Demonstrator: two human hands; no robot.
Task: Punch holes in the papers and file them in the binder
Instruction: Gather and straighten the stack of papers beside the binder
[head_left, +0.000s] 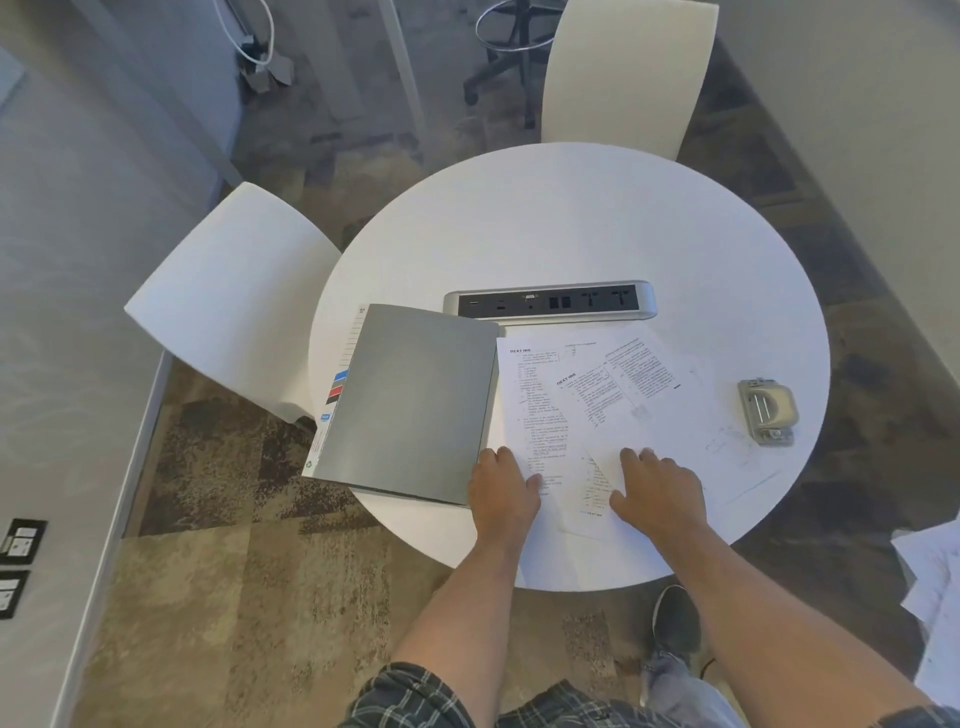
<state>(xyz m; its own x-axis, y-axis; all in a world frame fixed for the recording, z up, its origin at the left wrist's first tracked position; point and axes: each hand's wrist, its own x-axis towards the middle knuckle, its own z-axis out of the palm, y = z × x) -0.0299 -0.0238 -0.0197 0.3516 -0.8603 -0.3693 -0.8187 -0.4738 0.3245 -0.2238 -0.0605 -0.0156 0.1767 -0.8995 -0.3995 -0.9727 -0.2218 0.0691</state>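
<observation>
head view: loose fanned white printed papers (597, 395), beside the open grey binder (415, 400), are pressed by the flat, spread left hand (503, 491) and right hand (658, 493), grasping nothing; misaligned holes could be punched unless squared.

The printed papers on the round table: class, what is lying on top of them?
Both hands rest flat on the printed papers: left hand by the grey binder, right hand on the overlapping sheets. The text beneath the hands is covered.

head — high, facing down | round table (571, 234) centred, near
</observation>
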